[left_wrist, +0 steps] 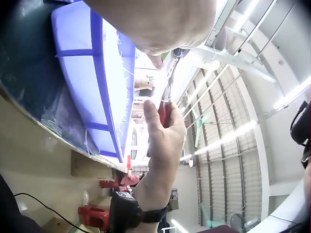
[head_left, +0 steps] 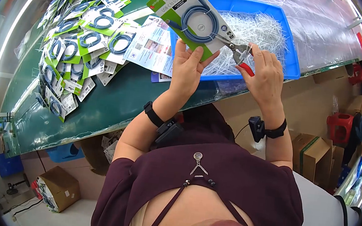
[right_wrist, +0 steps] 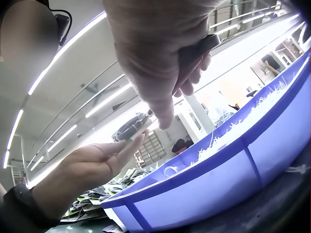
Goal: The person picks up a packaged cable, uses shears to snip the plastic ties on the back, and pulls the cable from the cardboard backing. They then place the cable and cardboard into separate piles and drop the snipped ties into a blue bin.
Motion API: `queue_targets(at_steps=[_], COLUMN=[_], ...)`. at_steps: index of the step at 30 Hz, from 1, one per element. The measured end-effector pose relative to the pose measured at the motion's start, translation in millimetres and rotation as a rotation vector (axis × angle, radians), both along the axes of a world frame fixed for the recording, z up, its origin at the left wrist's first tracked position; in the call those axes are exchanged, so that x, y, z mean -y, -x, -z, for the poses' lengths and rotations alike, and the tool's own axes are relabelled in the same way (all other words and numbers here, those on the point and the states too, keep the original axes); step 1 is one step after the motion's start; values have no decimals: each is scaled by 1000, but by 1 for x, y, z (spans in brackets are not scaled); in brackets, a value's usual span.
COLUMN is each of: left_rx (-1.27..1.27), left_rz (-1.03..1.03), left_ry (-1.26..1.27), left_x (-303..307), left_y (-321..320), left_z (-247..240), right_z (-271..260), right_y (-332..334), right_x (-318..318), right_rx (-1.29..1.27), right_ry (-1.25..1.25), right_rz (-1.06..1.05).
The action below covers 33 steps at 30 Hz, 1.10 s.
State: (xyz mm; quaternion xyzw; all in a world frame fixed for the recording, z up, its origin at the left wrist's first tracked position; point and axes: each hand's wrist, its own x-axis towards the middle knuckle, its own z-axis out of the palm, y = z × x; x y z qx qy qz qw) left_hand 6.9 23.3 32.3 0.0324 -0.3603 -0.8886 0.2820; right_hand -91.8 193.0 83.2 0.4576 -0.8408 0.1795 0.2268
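Observation:
In the head view my left hand [head_left: 185,71] holds a carded USB-C cable [head_left: 202,24] by its lower green edge, thumb across the front. A blue-grey cable lies coiled on the printed card. My right hand [head_left: 265,76] grips a pair of pliers [head_left: 240,53] with red handles, their metal tips right at the coil's lower right side. Seen from the left wrist, the red handle [left_wrist: 165,114] sits between the right thumb and fingers. The right wrist view has the card edge-on above the left hand [right_wrist: 92,165], and the right hand [right_wrist: 155,58] hides most of the pliers.
Behind the hands stands a blue tray [head_left: 293,50] full of thin white strips [head_left: 261,33]. A large heap of carded cables [head_left: 91,38] covers the left of the green table [head_left: 133,103]. Beside it lies a printed sheet [head_left: 151,42]. Cardboard boxes [head_left: 314,155] stand below at right.

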Motion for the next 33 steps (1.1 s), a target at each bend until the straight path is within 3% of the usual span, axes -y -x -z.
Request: queue_targets(at_steps=[7,10,11,14,15,18,23,27,33], left_rx=[10,7,13,26,24,20,53,99,150], left_rz=[-31,-9,8,38,47,56,40,113,145], left_ry=[45,-3,-41,-65,-45,-20,-39,-50,-1], left_x=[-2,-2,-1,-7,-10,-18,-23,-16,-6], left_y=[-2,-2,0,1,2,3,-1,-1,1], left_z=[1,3,5,10,10,7,7,8,10], right_z=[4,9,9,12,15,20,20,22,21], right_y=[8,10,10,2,3,11,4,5,9], right_x=[-1,6,12,31,35,51,55,52,52], right_rx=[-39,735,732,794,794,247,275,147,299], right_ry=[-29,154,157,589,595,410,411,347,395], right_rz=[-2,-52,-54,-160,-152,-174,-216,-237,-206])
